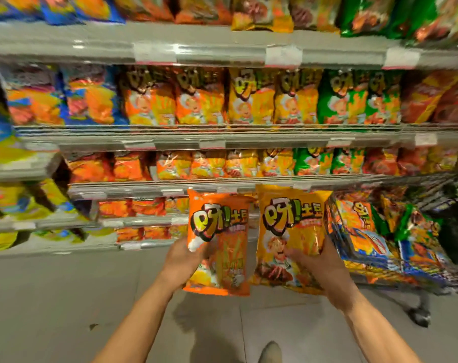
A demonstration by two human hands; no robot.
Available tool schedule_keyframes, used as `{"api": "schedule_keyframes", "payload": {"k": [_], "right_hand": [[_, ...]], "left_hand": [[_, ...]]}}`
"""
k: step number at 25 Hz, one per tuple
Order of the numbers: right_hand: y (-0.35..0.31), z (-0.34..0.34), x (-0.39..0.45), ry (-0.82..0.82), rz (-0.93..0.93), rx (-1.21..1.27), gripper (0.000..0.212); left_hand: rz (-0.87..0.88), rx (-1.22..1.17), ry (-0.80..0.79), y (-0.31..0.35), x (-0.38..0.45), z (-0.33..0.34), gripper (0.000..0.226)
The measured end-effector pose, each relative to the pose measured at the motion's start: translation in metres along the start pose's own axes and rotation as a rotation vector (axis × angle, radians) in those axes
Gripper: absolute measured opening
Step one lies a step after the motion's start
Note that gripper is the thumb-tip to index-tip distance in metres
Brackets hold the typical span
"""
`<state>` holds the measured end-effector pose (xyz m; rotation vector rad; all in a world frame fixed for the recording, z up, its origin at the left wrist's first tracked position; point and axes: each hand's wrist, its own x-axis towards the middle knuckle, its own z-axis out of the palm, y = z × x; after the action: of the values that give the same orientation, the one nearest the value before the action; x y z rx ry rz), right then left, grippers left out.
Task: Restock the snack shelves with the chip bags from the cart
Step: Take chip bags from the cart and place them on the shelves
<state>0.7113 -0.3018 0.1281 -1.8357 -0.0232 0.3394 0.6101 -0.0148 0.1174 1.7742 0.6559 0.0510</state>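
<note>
My left hand (182,260) grips an orange chip bag (220,231) by its left edge and holds it upright in front of the lower shelves. Beside it, my right hand (318,260) grips a yellow-orange chip bag (288,221) at its lower right, thumb across the front. The two bags sit side by side, nearly touching. The wire cart (432,273) stands at the right with several more chip bags (359,226) in it. The snack shelves (222,138) ahead are filled with rows of orange, yellow and green bags.
Blue and yellow bags fill the shelves at the far left (18,200). A dark bag or liner (456,231) hangs in the cart's right part. A cart wheel (419,317) rests on the grey tile floor, and a shoe tip (269,352) shows at the bottom.
</note>
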Motion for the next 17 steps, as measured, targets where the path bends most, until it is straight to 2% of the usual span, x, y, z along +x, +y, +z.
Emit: {"api": "schedule_keyframes", "payload": {"k": [2, 4, 7, 10, 14, 17], "right_hand": [[-0.012, 0.008, -0.006, -0.039, -0.035, -0.004, 0.061], [-0.024, 0.013, -0.009, -0.052, -0.071, -0.003, 0.061], [-0.046, 0.019, -0.01, -0.068, -0.132, -0.016, 0.045], [-0.07, 0.023, -0.01, -0.064, -0.181, 0.002, 0.04], [-0.115, 0.021, -0.002, -0.089, -0.278, 0.018, 0.062], [-0.143, 0.019, 0.017, -0.075, -0.278, 0.059, 0.069]], "left_hand": [[0.003, 0.004, 0.01, -0.003, -0.004, -0.012, 0.019], [0.019, -0.035, 0.011, 0.0, -0.005, -0.023, 0.016], [0.081, -0.042, -0.002, 0.01, -0.002, -0.037, 0.022], [0.15, -0.053, 0.027, 0.025, 0.007, -0.047, 0.023], [0.263, -0.092, 0.01, 0.063, 0.016, -0.062, 0.028], [0.36, -0.106, 0.022, 0.098, 0.025, -0.079, 0.029]]}}
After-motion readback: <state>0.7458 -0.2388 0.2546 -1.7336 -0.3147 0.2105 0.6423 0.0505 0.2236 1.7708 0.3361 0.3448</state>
